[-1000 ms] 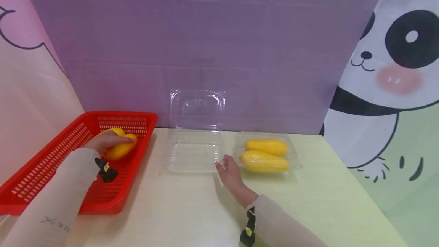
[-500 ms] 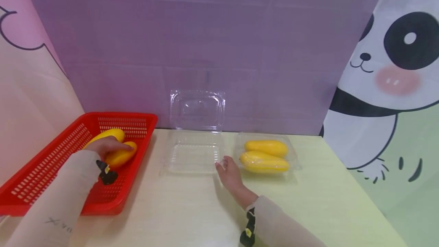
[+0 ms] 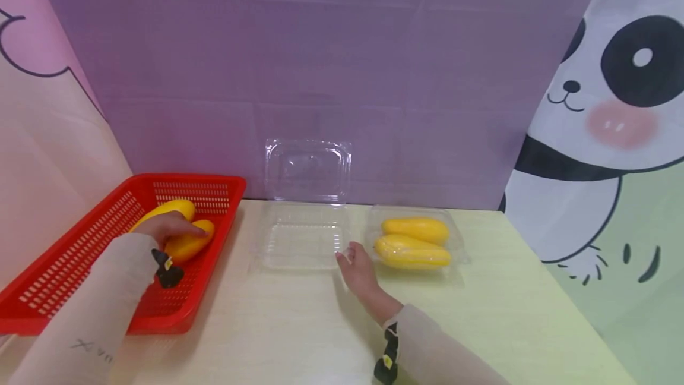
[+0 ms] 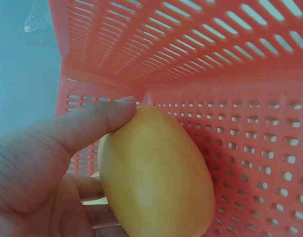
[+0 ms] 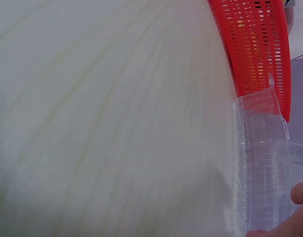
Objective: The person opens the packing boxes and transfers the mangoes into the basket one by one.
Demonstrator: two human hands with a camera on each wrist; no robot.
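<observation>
My left hand (image 3: 164, 227) reaches into the red plastic basket (image 3: 221, 242) and grips a smooth, long yellow fruit (image 3: 187, 246). In the left wrist view the thumb lies along the fruit's (image 4: 159, 173) near side, and the other fingers curl beneath it. A second yellow fruit (image 3: 181, 208) lies just behind it, partly covered by the hand. My right hand (image 3: 360, 272) holds the front right corner of an empty clear plastic clamshell container (image 3: 304, 242) between thumb and fingers. Its lid (image 3: 308, 171) stands raised at the back.
Right of that container, a clear plastic box (image 3: 459, 248) holds two yellow fruits (image 3: 412, 251) side by side. All this stands on a pale wooden table (image 3: 299, 325). A purple backdrop (image 3: 331, 64) rises directly behind the table's far edge.
My left hand has lowered slightly in the basket, its fruit coming apart from the rear one, which now shows more. The right hand has stayed at the container's corner.
</observation>
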